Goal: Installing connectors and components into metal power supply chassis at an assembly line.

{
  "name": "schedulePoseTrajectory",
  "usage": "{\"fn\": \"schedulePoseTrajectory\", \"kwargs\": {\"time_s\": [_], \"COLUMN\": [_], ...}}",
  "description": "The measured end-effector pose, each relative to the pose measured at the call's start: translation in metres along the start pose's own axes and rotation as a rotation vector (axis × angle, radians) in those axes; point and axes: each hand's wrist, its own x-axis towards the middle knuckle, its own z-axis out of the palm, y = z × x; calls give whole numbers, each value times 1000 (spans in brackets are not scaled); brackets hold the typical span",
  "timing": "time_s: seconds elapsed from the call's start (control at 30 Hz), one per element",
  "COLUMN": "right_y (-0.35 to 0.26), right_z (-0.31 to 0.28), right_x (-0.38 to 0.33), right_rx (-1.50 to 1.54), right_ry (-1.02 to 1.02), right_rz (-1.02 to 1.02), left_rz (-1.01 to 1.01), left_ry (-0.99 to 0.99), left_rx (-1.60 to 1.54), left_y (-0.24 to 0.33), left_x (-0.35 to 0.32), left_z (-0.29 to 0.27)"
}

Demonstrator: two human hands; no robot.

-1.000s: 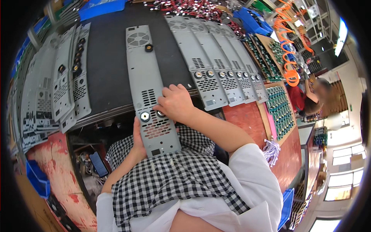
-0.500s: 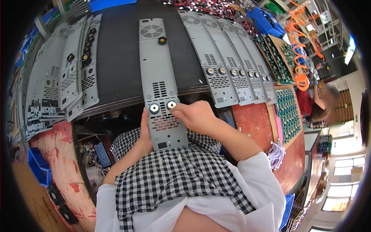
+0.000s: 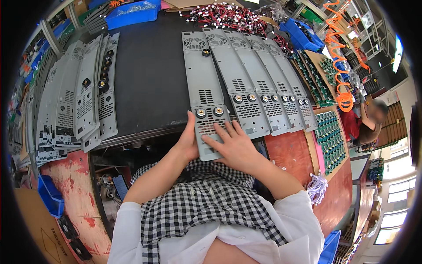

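Resting flat on the near end of a grey panel (image 3: pixel 205 94), the right hand (image 3: pixel 237 147) has its fingers spread and pressed on the vent slots, gripping nothing. The left hand (image 3: pixel 190 141) holds the panel's left edge at that same end, thumb up along the side, the other fingers hidden beneath; whether they curl under cannot be told. The panel lies lengthwise across the bench (image 3: pixel 149 79), its near end overhanging the front edge toward the person's checked apron (image 3: pixel 206 207). Two round sockets (image 3: pixel 209 112) sit just beyond the fingertips. A black knob (image 3: pixel 205 53) stands on the panel near its far end, beside a round fan grille.

Just right of it, a row of like panels (image 3: pixel 268 83) lies edge to edge, each with paired sockets near the front. Toward the bench's left edge, another batch of panels (image 3: pixel 83 97) overlaps in a loose stack. At the far edge, a tangle of red wire leads (image 3: pixel 228 15) lies between two blue bins (image 3: pixel 132 11). Green circuit boards (image 3: pixel 332 141) occupy the red side table at right.
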Motion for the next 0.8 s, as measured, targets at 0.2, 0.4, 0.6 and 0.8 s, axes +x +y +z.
{"fn": "schedulePoseTrajectory", "kwargs": {"time_s": [0.2,0.4,0.6,0.8], "right_y": [28,28,30,19], "right_z": [0,3,16,-4], "right_x": [3,3,2,-2], "right_rx": [-75,-54,-87,54], "right_ry": [35,44,84,39], "right_rz": [58,77,129,136], "left_rz": [-205,180,826,626], "left_ry": [143,379,1022,1558], "left_rx": [440,921,1500,2299], "left_y": [28,105,213,256], "left_x": [-41,-134,-199,-212], "left_z": [-34,-21,-29,-56]}}
